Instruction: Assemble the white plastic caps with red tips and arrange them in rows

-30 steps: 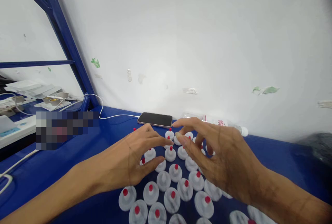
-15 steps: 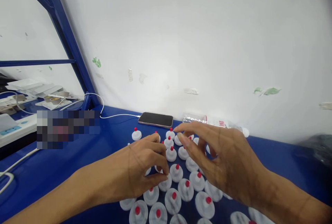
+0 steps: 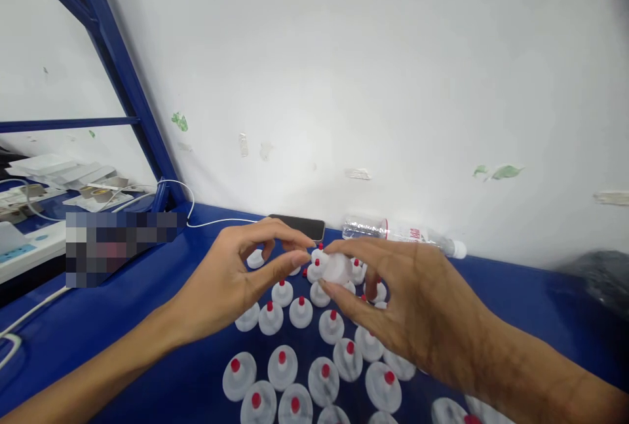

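Observation:
My right hand (image 3: 398,286) pinches a translucent white round piece (image 3: 338,269) between thumb and fingers, tilted above the blue tabletop. Whether this piece has a red tip cannot be seen. My left hand (image 3: 246,267) is just to its left, thumb and index finger apart with nothing between them. Below and around both hands stand several white round caps with red tips, such as one front cap (image 3: 323,385) and another nearer the middle (image 3: 301,314). Some at the back are partly covered by my fingers.
A dark phone (image 3: 302,227) with a white cable lies by the wall. Beside it is a clear plastic bottle (image 3: 393,230) on its side. A blue metal frame (image 3: 128,90) rises at the left, near a white power strip (image 3: 34,247). A dark plastic bag (image 3: 599,286) sits far right.
My left hand has moved up and left, away from the caps, and its pinch has opened. A white piece now shows in my right fingers.

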Available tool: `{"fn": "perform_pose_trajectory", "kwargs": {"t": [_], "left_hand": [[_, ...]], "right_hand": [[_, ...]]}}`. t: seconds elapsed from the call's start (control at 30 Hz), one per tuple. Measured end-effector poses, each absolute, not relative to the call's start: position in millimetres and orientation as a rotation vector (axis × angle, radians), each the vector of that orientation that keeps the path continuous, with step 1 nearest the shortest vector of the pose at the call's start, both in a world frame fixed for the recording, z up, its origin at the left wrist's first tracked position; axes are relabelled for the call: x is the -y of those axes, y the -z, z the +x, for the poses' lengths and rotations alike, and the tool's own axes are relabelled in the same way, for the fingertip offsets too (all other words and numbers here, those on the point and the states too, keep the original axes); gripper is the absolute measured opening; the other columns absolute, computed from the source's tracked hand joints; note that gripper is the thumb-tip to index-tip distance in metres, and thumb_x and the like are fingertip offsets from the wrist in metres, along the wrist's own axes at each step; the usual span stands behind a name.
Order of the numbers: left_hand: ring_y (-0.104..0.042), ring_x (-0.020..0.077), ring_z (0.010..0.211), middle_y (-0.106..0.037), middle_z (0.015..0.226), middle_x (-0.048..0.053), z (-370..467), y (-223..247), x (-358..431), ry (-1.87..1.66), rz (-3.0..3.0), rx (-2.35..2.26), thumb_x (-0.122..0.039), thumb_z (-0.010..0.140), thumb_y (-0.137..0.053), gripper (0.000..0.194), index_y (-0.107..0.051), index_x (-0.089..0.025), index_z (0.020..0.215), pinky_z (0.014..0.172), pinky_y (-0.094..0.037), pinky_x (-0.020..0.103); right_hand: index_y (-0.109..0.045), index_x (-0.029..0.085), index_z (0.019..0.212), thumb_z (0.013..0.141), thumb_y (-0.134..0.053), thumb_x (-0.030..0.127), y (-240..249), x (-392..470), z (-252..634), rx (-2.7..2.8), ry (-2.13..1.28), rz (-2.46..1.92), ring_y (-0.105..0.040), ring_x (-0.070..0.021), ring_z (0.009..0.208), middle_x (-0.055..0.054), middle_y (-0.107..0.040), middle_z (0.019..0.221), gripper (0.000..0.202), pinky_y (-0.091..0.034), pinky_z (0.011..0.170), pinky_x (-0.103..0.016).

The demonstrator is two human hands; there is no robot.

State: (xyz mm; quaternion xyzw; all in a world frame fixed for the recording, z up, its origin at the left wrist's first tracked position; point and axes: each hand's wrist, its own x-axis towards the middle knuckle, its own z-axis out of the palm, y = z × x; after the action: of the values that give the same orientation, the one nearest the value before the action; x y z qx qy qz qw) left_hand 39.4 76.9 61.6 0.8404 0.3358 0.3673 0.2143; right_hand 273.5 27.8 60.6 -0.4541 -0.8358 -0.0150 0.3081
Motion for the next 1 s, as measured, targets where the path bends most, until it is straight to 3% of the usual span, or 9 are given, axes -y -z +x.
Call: {"fn": "perform_pose_trajectory", "kwargs": {"t": [0.23, 0.4, 0.6, 0.77, 0.9, 1.0], "left_hand": [[-0.049, 0.0259, 0.121, -0.06, 0.123, 0.004, 40, -65, -109, -0.586, 2.751, -1.0, -0.035, 0.089, -0.068, 0.012, -0.074, -0.03, 0.099, 0.102, -0.043, 0.046], [-0.045, 0.0311, 0.129, -0.055, 0.132, 0.007, 58, -62, -129, -0.28, 2.917, -0.964, -0.03, 0.082, -0.075, 0.019, -0.07, -0.02, 0.097, 0.106, -0.04, 0.056], [-0.049, 0.0321, 0.126, -0.056, 0.131, 0.009, 70, -53, -137, -0.085, 2.972, -1.005, -0.035, 0.084, -0.073, 0.036, -0.062, -0.019, 0.115, 0.103, -0.043, 0.057], [-0.052, 0.0308, 0.124, -0.059, 0.127, 0.008, 70, -48, -140, -0.145, 2.944, -0.994, -0.035, 0.085, -0.073, 0.036, -0.062, -0.019, 0.115, 0.103, -0.044, 0.056], [-0.052, 0.0291, 0.119, -0.061, 0.121, 0.006, 64, -63, -135, -0.364, 2.851, -0.992, -0.028, 0.079, -0.076, 0.021, -0.067, -0.018, 0.095, 0.103, -0.041, 0.055], [-0.058, 0.0221, 0.1, -0.066, 0.105, 0.002, 59, -79, -117, -0.694, 2.649, -1.052, -0.022, 0.081, -0.07, 0.011, -0.068, -0.021, 0.092, 0.094, -0.045, 0.045]], "right_hand": [[-0.067, 0.026, 0.117, 0.089, -0.069, 0.035, -74, -29, 278, 2.113, 0.193, -1.177, -0.067, -0.0162, 0.062, 0.005, -0.075, 0.09, 0.029, -0.051, 0.058, -0.033], [-0.068, 0.024, 0.119, 0.09, -0.069, 0.032, -81, -24, 278, 2.117, 0.161, -1.15, -0.066, -0.0159, 0.062, 0.005, -0.074, 0.086, 0.03, -0.052, 0.06, -0.032], [-0.07, 0.025, 0.113, 0.089, -0.071, 0.03, -86, -22, 277, 2.088, 0.129, -1.131, -0.068, -0.0166, 0.068, 0.005, -0.076, 0.098, 0.025, -0.053, 0.064, -0.033], [-0.068, 0.024, 0.116, 0.091, -0.069, 0.032, -86, -21, 278, 2.111, 0.11, -1.125, -0.066, -0.015, 0.066, 0.005, -0.076, 0.101, 0.026, -0.053, 0.064, -0.033], [-0.069, 0.023, 0.116, 0.091, -0.068, 0.034, -86, -20, 279, 2.113, 0.12, -1.154, -0.065, -0.0154, 0.065, 0.005, -0.076, 0.096, 0.027, -0.051, 0.063, -0.032], [-0.07, 0.024, 0.114, 0.091, -0.066, 0.033, -82, -23, 279, 2.131, 0.117, -1.202, -0.065, -0.016, 0.066, 0.005, -0.075, 0.093, 0.025, -0.05, 0.066, -0.033]]}}
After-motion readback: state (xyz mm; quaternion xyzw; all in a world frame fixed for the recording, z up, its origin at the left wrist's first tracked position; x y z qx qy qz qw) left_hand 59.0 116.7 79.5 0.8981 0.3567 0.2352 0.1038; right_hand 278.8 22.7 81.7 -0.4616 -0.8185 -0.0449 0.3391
